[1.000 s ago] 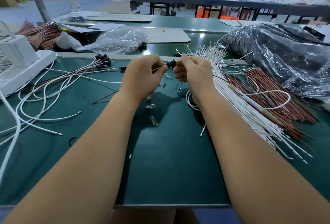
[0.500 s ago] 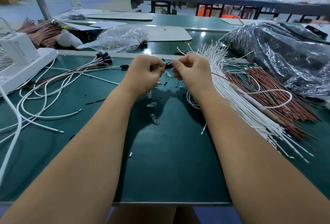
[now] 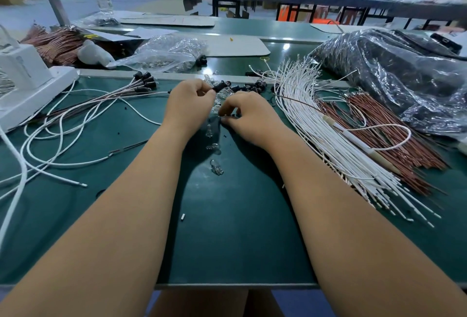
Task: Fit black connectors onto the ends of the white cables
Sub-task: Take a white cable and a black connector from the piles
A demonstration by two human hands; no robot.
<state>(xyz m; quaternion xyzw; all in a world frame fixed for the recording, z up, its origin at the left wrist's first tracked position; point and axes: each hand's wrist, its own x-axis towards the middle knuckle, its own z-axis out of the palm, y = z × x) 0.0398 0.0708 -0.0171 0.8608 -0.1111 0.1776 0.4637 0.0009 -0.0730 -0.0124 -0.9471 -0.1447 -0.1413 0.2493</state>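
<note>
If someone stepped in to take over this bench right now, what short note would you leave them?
Left hand: pinches a black connector at its fingertips.
Right hand: fingers curled, low over the mat, picking at small parts; what it holds cannot be seen.
Done: a group of cables already fitted with connectors lies on the left.
Left: a large bundle of bare white cables on the right; loose black connectors lie behind the hands.
Small clear bulbs lie on the mat between the forearms.

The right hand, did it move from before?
Yes. The right hand left the connector and dropped nearer, toward the small bulbs on the table.
</note>
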